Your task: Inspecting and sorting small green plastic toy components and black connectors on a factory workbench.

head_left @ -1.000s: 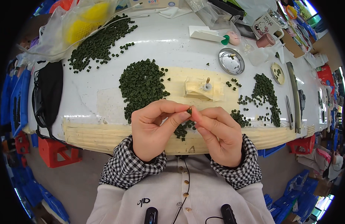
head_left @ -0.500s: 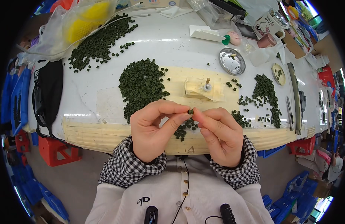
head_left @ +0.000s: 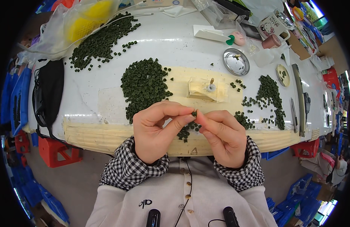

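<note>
Between my two hands, near the table's front edge, is one small dark green round part [head_left: 194, 113]. My left hand [head_left: 158, 126] pinches it between thumb and index finger. The index finger of my right hand [head_left: 223, 133] presses against its other side, and the right fingers are curled together. Behind my left hand lies a heap of the same green parts [head_left: 142, 85], and a few more show below the fingertips. Beyond the hands stands a taped block [head_left: 206, 90] with a short upright pin and a pale round base on top.
More green parts spread in a far-left pile [head_left: 103, 41] and a right-hand pile [head_left: 269, 92]. A round metal lid [head_left: 235, 62], a small yellowish dish [head_left: 282, 75] and a mug [head_left: 272, 27] sit at the right. A black bag [head_left: 49, 94] lies left; a red stool [head_left: 59, 151] stands below the edge.
Both hands stay almost in place with the green part between the fingertips. The fingers shift only very slightly around it.
</note>
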`<state>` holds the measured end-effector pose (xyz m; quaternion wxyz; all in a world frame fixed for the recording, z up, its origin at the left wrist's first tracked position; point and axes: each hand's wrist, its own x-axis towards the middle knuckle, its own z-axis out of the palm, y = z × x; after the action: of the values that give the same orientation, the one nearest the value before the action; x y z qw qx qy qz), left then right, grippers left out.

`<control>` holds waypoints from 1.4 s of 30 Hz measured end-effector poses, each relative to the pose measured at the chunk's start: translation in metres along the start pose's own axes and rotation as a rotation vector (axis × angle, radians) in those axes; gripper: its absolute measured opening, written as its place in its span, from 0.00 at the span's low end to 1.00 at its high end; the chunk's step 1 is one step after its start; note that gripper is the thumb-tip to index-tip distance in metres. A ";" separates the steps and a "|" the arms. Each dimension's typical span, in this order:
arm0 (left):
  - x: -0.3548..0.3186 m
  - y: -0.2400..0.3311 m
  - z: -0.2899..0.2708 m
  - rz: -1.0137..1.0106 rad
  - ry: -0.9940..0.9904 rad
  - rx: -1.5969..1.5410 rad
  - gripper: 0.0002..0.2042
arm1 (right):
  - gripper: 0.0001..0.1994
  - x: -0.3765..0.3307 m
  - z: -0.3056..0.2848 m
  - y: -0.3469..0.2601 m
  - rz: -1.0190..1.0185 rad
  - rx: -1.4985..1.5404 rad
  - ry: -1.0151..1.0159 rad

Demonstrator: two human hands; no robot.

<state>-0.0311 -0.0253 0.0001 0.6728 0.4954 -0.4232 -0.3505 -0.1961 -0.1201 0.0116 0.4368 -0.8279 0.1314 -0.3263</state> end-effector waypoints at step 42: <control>0.001 0.008 -0.025 0.307 0.086 1.134 0.05 | 0.07 -0.028 -0.013 -0.003 0.123 -0.297 0.270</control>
<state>-0.0077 -0.0145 0.0042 0.3626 0.7247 -0.5836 0.0526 -0.2263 -0.1124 0.0074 0.3074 -0.8224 0.2859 -0.3840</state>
